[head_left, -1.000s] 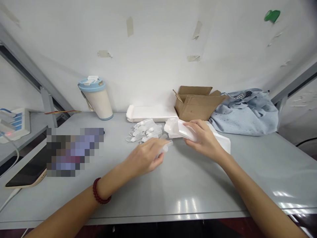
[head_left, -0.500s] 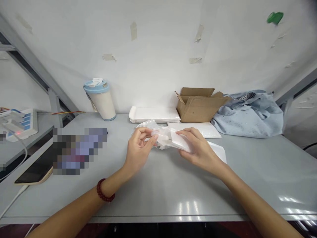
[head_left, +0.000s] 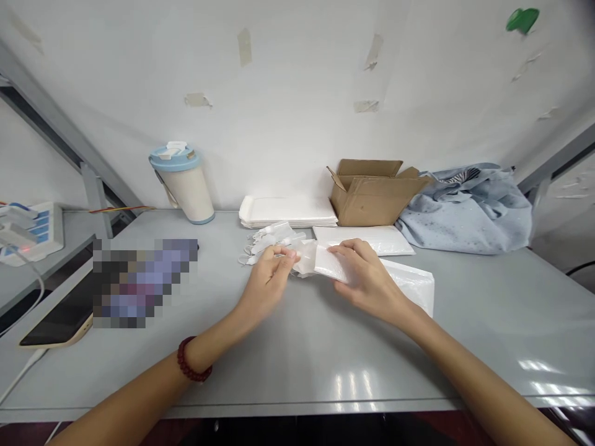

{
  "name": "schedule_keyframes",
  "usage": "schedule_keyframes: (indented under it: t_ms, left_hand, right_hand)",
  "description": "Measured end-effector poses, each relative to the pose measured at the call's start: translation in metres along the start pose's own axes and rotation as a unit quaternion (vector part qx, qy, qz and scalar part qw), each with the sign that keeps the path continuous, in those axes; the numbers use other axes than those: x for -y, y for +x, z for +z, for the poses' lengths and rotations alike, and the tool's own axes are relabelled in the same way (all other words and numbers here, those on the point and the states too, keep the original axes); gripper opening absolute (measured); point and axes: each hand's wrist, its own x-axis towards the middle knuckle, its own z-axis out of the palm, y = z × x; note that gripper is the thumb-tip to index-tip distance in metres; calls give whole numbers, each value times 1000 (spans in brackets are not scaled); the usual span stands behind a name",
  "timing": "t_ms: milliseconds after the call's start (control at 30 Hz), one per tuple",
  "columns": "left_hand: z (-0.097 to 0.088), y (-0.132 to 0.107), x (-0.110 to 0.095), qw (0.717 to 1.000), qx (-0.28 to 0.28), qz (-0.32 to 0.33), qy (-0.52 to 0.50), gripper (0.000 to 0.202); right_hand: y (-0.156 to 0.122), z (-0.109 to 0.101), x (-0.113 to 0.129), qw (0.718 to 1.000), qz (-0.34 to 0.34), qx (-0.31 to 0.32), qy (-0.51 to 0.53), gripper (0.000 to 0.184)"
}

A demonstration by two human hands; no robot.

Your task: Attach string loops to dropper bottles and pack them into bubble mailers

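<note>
My right hand (head_left: 367, 272) is wrapped round a white bubble mailer (head_left: 409, 288), whose near end sticks out past the fingers and whose body reaches to the right under the palm. Thumb and fingers of my left hand (head_left: 269, 279) are pinched on a small translucent plastic bag (head_left: 305, 261) at the mailer's left end. What lies inside the bag I cannot make out, nor how far it reaches into the mailer. Just behind the left hand lie several small clear packets with white strings (head_left: 274, 235), partly covered by the fingers.
Behind are a stack of white mailers (head_left: 288, 212), a single mailer (head_left: 367, 239), an open cardboard box (head_left: 372, 199) and a light-blue cloth bag (head_left: 469, 214). To the left stand a cream tumbler with blue lid (head_left: 188, 189), a phone (head_left: 60, 316) on a cable and a power strip (head_left: 51, 232).
My left hand has moved slightly down with the small bag, which now shows less. More of the mailer appears to the right of my right hand. The view has shifted slightly.
</note>
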Motion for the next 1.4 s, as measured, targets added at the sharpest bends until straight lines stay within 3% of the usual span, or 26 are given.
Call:
schedule_keyframes:
  t_ms: [133,333,567,700,833,967,1167,1267,1400]
  left_hand:
    - [0,-1,2,999,9,36,38,41]
    - [2,-6,3,983,79,126,113,44]
    - [-16,15,9,979,-103,106,139,22]
    - [-21,26,27,960,-104,120,233,26]
    - [-23,32,35,925,-115,196,303,20]
    - [-28,33,30,927,-136,202,286,18]
    - [-24,39,35,942,-84,201,255,20]
    - [-26,43,32,962,-88,182,182,18]
    - [-40,41,14,986,-115,113,44,15]
  right_hand:
    - [-1,-1,2,1000,2,-1,10,50]
    - [-2,-2,5,1000,-5,2,27,53]
    - [1,-7,0,999,25,-23,24,48]
    - [3,-9,-4,999,29,-38,22,46]
    - [3,-8,-7,999,19,-38,19,47]
    - [4,-8,-7,999,19,-39,17,46]
    - [3,-5,-5,999,18,-25,17,50]
    - [3,-3,-5,1000,19,-15,9,51]
    - [3,-3,-7,1000,28,-11,-1,48]
